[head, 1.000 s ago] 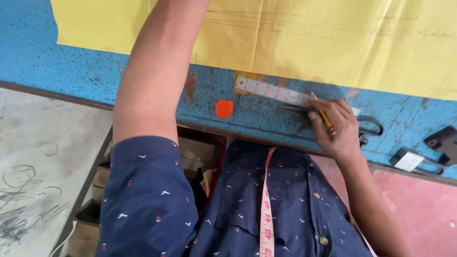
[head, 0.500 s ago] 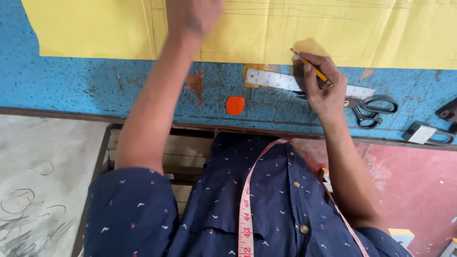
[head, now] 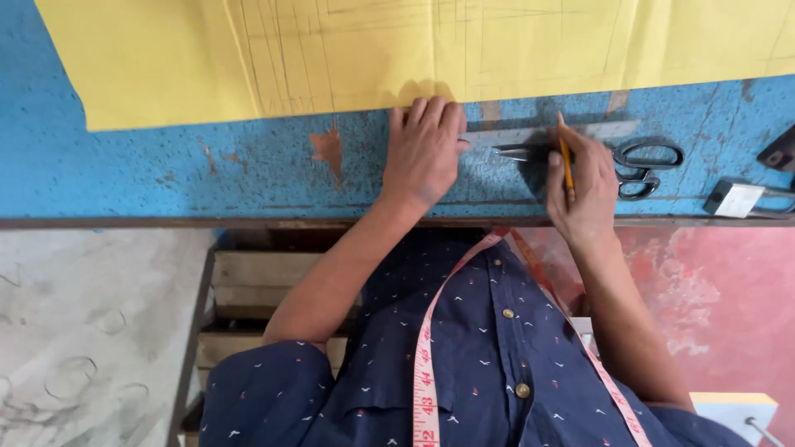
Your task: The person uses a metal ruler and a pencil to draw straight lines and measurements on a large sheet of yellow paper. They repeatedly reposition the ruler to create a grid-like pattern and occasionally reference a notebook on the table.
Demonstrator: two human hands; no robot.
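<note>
Two hands are resting on the blue counter (head: 166, 178): the left hand (head: 424, 149) is lying flat and released, touching the metal ruler (head: 530, 134), while the right hand (head: 584, 178) is gripping a yellow pencil (head: 566, 161) over black-handled scissors (head: 638, 161), just below the yellow paper (head: 248, 58).

left hand (head: 424, 149) flat, palm down; right hand (head: 582, 186) in pinching grip
</note>
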